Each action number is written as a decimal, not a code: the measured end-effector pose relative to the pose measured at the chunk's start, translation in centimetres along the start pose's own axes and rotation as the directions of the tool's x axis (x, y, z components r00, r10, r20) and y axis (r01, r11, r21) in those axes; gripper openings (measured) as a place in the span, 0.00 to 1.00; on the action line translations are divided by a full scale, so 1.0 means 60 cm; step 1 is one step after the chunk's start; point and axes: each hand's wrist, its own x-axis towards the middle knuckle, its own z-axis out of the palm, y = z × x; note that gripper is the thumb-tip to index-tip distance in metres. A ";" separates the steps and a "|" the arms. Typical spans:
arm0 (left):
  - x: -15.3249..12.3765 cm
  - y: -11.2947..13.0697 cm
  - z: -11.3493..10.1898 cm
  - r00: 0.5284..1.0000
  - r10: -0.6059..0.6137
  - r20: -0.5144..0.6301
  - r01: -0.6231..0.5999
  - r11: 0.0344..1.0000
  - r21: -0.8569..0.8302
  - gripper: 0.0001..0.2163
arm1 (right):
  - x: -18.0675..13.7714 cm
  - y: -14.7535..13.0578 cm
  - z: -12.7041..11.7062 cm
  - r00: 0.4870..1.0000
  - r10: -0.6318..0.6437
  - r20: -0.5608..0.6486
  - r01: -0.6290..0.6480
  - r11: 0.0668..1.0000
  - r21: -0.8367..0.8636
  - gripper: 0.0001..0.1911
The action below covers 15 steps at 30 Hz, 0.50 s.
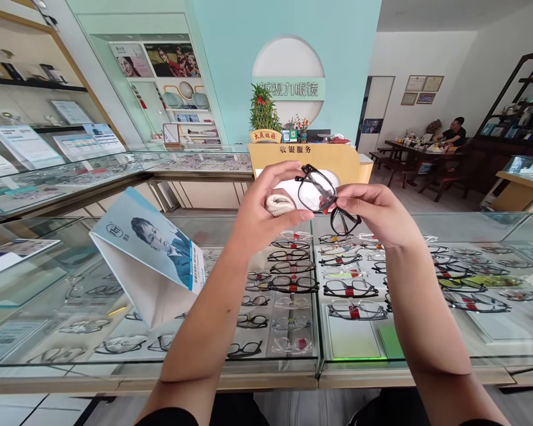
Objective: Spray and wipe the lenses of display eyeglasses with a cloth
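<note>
I hold a pair of black-framed glasses [320, 194] up above a glass display counter [266, 367]. My right hand [373, 213] pinches the frame at its bridge, fingers closed on it. My left hand [266, 213] grips a bunched white cloth [279, 204] against the near lens, thumb pressed on the lens side. Both forearms reach up from the bottom of the view.
Under the counter glass lie several rows of glasses [293, 284] with red tags. A folded blue-and-white stand card [148, 254] with a portrait sits on the counter at left. A wooden service desk [311, 160] stands behind. A person [453, 133] sits at a table far right.
</note>
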 end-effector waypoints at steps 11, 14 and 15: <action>-0.104 -0.009 -0.071 0.734 -0.671 0.106 0.581 0.700 0.415 0.23 | 0.001 -0.007 0.018 1.000 0.028 0.010 -0.028 1.000 -0.011 0.06; -0.177 -0.050 -0.084 0.565 -0.812 0.146 0.615 0.533 0.581 0.18 | -0.001 -0.002 0.032 0.998 0.061 0.034 -0.061 0.998 0.013 0.05; -0.200 -0.065 -0.087 0.517 -0.844 0.144 0.613 0.482 0.626 0.18 | -0.002 0.000 0.037 0.997 0.068 0.035 -0.069 0.997 0.021 0.05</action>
